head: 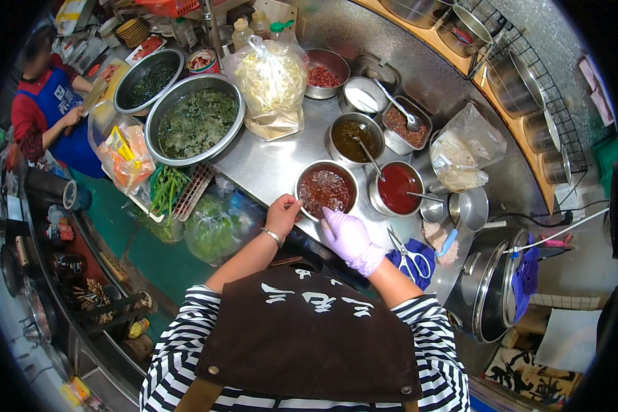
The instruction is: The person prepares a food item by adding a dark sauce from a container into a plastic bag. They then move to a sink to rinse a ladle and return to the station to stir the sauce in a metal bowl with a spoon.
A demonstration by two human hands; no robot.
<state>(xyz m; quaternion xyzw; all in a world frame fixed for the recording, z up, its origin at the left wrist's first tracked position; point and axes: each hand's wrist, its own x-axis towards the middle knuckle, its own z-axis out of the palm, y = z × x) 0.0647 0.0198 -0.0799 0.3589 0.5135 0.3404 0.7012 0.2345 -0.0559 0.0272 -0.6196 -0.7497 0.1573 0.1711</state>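
A round steel pot (300, 175) with reddish-brown, oily, bubbly contents stands at the front edge of the steel counter (268, 165). My bare left hand (283, 215), with a bracelet at the wrist, pinches at its left rim. In a lilac disposable glove, my right hand (354, 241) has its fingertips over the near rim; whether they grip anything is hidden. To the right is a pot of red sauce (397, 188) with a metal utensil in it. Behind stands a pot of dark greenish liquid (355, 136), a ladle handle leaning out.
Scissors (408, 257) lie on a blue cloth beside my right forearm. A bag of bean sprouts (268, 77) and basins of leafy greens (198, 123) stand to the left. A large steel pot (489, 288) is at right. At far left, a person in a blue apron (64, 108) holds a cleaver.
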